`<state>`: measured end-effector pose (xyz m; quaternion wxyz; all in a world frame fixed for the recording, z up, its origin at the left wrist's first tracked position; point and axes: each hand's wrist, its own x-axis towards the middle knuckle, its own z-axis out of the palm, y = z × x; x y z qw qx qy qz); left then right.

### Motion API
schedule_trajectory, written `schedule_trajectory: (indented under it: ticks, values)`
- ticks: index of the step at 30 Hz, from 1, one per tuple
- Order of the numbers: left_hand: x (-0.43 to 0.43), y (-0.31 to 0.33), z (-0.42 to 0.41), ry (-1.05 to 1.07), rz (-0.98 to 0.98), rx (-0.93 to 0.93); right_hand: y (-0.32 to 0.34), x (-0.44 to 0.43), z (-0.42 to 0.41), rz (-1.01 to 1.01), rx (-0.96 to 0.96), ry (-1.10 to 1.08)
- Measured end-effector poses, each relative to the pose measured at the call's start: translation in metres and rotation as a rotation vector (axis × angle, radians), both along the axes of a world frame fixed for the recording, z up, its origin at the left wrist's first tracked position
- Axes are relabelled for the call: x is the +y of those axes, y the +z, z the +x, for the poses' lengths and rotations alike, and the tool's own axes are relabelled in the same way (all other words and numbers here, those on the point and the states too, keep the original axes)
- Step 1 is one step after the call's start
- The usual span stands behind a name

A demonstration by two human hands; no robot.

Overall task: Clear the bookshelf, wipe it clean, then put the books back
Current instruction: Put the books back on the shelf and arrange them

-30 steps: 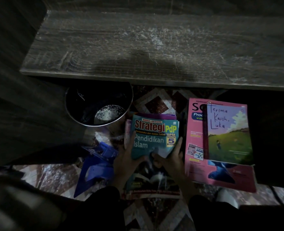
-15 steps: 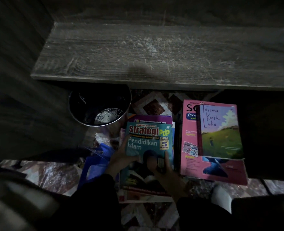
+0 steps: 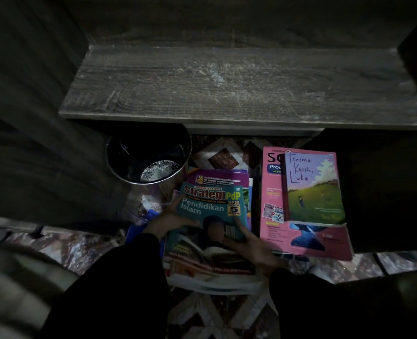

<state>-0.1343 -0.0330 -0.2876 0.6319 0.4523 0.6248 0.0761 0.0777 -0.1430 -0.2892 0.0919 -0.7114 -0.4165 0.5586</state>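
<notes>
Teal workbook (image 3: 209,207) held by left hand (image 3: 169,222) and right hand (image 3: 252,247).

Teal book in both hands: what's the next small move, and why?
Probably lay the teal book flat on the pile and let go. The left hand and right hand hold it by its edges atop the other floor books. The shelf is bare but shows pale dusty streaks, so wiping seems due before anything goes back.
</notes>
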Motion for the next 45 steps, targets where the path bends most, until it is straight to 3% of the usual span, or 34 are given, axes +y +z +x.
schedule_trajectory:
  ticks: [3, 7, 12, 17, 23, 25, 28, 33, 40, 45]
  values:
    - [0.006, 0.019, 0.004, -0.004, -0.009, 0.004, 0.023, 0.019, 0.014, -0.015, 0.127, 0.030]
    - [0.010, 0.043, 0.008, -0.109, 0.020, 0.055, 0.079, 0.043, 0.026, -0.055, 0.022, 0.157]
    - [-0.003, 0.111, 0.023, -0.177, -0.011, -0.020, 0.181, 0.041, 0.038, 0.007, -0.159, 0.317]
    - [-0.015, 0.168, 0.013, -0.160, 0.201, -0.085, 0.263, 0.022, 0.037, 0.117, -0.007, 0.296]
    - [-0.009, 0.264, 0.000, 0.048, 0.555, -0.191, 0.319, 0.036, 0.025, 0.404, -0.238, 0.282]
    - [0.006, 0.286, -0.006, 0.119, 0.706, -0.164, 0.325, 0.054, 0.020, 0.543, -0.236, 0.247]
    - [0.026, 0.309, -0.013, 0.156, 1.030, 0.104, 0.316, 0.090, 0.012, 0.760, -0.264, 0.192]
    - [0.068, 0.301, -0.005, 0.212, 1.363, 0.311, 0.281, 0.158, 0.000, 1.027, -0.124, 0.088]
    - [0.142, 0.274, 0.004, 0.246, 1.792, 0.322, 0.243, 0.241, -0.006, 1.233, -0.134, -0.096]
    - [0.173, 0.251, 0.006, 0.194, 1.834, 0.295, 0.220, 0.265, -0.010, 1.248, -0.209, -0.135]
